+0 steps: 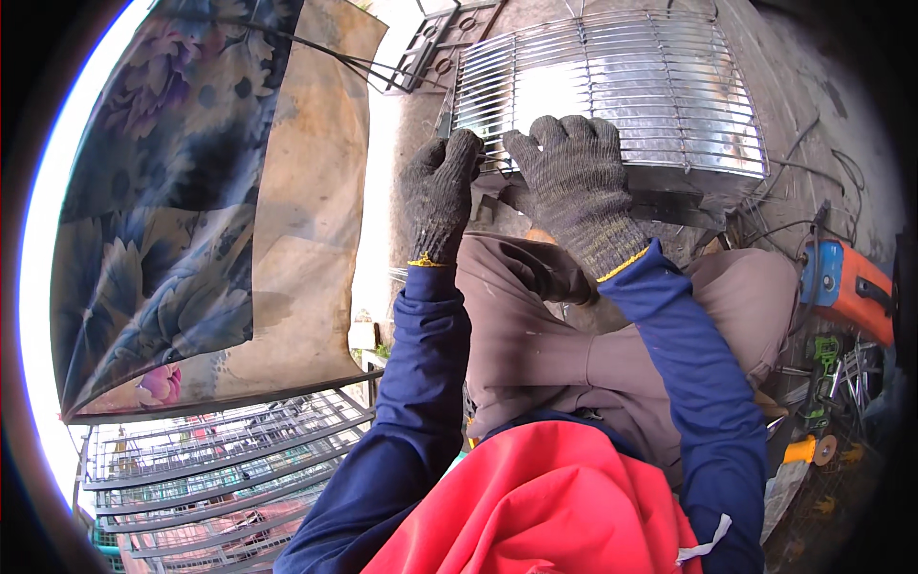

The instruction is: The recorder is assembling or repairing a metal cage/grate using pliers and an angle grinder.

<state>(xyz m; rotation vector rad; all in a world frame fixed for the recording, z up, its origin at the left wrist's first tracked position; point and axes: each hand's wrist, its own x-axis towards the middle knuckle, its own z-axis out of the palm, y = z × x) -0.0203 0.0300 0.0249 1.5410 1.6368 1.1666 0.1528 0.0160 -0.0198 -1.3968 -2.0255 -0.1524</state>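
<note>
A wire grille (660, 86) of thin, closely spaced metal rods lies in front of me over a shiny sheet. My left hand (440, 187), in a dark knitted glove, is closed at the grille's near left corner; what its fingers pinch is hidden. Beside it my right hand (579, 182), gloved alike, has its fingers curled over the grille's near edge, the thumb side turned toward the left hand. A narrow gap with a bit of thin wire or rod shows between the two hands.
A floral cloth sheet (306, 220) hangs at the left above stacked wire racks (229, 478). At the right stand an orange and blue machine (846, 287) with dark cables, a green tool (822, 368) and a yellow spool (808, 451). My bent legs (545, 354) lie beneath my arms.
</note>
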